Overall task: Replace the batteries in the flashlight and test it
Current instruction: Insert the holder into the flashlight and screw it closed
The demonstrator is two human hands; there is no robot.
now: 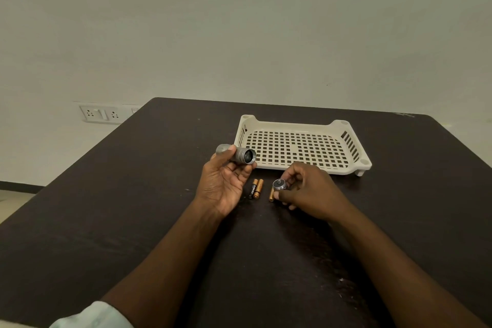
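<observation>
A single wide-angle view looks from the person's head, forward and steeply down along both forearms. It sits close above the near edge of the dark surface point(133, 194), whose far edge meets a pale wall point(239, 21) filling the upper half. The hands lie near the centre of the view.

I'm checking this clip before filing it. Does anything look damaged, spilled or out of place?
Nothing stands out. The left hand holds the flashlight with its end open, the right hand holds the cap, and three batteries lie on the table between the hands. The basket sits flat behind them.
</observation>
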